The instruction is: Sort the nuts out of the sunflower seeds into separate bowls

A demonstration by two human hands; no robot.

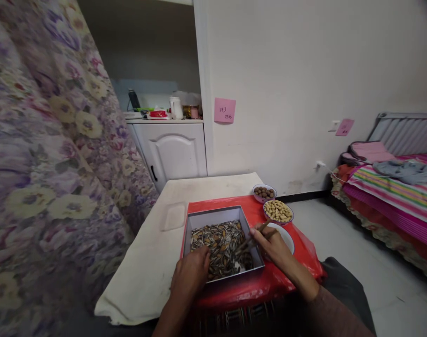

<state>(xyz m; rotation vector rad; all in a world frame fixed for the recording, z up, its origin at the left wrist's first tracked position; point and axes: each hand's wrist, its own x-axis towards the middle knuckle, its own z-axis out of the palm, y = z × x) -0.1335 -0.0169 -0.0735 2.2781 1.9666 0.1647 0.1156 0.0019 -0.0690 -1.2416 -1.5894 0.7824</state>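
A grey box (213,218) full of striped seeds (220,245) sits on a red cloth (241,202) on the low table. My left hand (189,275) rests at the box's near left corner, its fingers curled into the seeds. My right hand (272,245) is closed on a pair of chopsticks (251,238) whose tips reach down into the seeds. Under my right hand lies a white bowl (287,238), partly hidden.
A bowl of peanuts (278,211) and a bowl of brown nuts (264,192) stand behind the box at the right. A clear lid (174,216) lies on the white table cover (153,262). Floral curtain (52,154) at left, bed (396,187) at right, white cabinet (171,150) behind.
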